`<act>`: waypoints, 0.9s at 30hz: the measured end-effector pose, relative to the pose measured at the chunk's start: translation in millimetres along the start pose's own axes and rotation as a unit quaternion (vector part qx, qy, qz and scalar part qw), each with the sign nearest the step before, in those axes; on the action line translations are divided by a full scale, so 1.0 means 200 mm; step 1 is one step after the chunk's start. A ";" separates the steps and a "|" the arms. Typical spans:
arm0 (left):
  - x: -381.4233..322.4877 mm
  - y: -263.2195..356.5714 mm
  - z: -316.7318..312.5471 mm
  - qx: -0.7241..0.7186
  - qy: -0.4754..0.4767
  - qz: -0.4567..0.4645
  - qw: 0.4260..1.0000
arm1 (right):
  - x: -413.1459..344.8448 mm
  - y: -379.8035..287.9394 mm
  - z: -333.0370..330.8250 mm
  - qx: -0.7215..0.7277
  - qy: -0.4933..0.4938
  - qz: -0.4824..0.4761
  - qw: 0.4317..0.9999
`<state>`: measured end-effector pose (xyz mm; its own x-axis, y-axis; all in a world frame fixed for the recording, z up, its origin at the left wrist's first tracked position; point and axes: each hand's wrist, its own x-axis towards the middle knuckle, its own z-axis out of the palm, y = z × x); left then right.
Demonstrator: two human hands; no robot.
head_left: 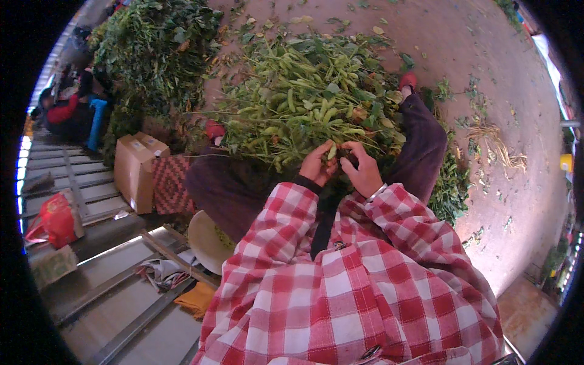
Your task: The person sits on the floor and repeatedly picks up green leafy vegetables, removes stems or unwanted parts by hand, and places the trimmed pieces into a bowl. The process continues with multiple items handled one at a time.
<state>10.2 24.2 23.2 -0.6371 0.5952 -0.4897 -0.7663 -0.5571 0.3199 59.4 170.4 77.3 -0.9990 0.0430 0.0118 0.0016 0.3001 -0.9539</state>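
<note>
My left hand (pixel 318 165) is closed on a green bean pod (pixel 332 151), which stands up between its fingers. Close on its right, my right hand (pixel 362 169) has thumb and forefinger bent towards the pod; whether anything is between them is too small to tell. Just beyond both hands, between my legs, lies a heap of cut bean plants (pixel 301 100) with many plump green pods, stems and leaves. Beside my left thigh a pale round basin (pixel 205 242) holds some green contents, partly hidden by my sleeve.
A taller heap of leafy plants (pixel 155 50) stands at the upper left, near a seated person (pixel 68 109) and a blue object. Cardboard boxes (pixel 134 173), a red woven item (pixel 172 185) and a red bag (pixel 57 219) are on the left. Leaves litter the floor on the right.
</note>
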 end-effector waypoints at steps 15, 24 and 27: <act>-0.02 -0.01 0.07 0.142 0.127 0.073 0.979 | 0.04 -0.10 -0.09 0.333 -0.177 0.431 0.819; -0.02 -0.02 0.02 0.190 0.134 0.079 0.969 | 0.05 -0.02 -0.14 0.408 -0.247 0.443 0.759; -0.02 -0.02 0.02 0.218 0.139 0.081 0.963 | 0.05 0.04 -0.13 0.431 -0.272 0.441 0.739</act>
<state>14.9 25.8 26.6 -0.7514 0.3083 -0.5834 -0.6587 -0.2982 0.6908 50.7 197.8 76.6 -0.4967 -0.6010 -0.6262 0.8679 -0.3445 -0.3578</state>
